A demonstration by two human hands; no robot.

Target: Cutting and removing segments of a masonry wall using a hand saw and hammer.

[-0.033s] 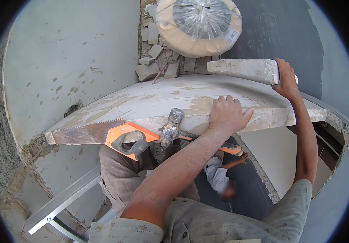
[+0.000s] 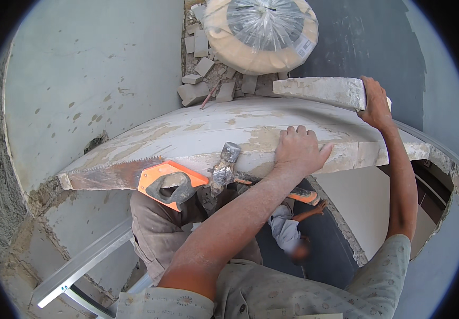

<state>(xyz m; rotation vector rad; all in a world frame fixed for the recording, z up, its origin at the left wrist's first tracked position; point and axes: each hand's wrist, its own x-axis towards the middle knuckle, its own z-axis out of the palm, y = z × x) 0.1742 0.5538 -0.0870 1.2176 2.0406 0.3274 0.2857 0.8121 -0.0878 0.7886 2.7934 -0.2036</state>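
Note:
My left hand (image 2: 301, 151) lies palm down on the pale wall ledge (image 2: 197, 119), thumb out to the side and nothing held. On the right, my right hand (image 2: 377, 103) grips the end of a flat, light grey concrete block (image 2: 320, 89) over the far part of the ledge. A handsaw (image 2: 171, 183) with an orange and black handle rests along the near edge, teeth up. Beside it is a worn hammer (image 2: 224, 167). My left forearm covers part of a handle whose orange and black end (image 2: 305, 195) shows beyond it.
Broken blocks (image 2: 204, 66) and a reddish stick (image 2: 209, 97) lie behind the ledge, near a plastic-wrapped ring-shaped bundle (image 2: 261, 58). Walls stand at both sides. A metal ladder (image 2: 88, 260) is at lower left. Another person (image 2: 285, 228) is far below, past the near edge.

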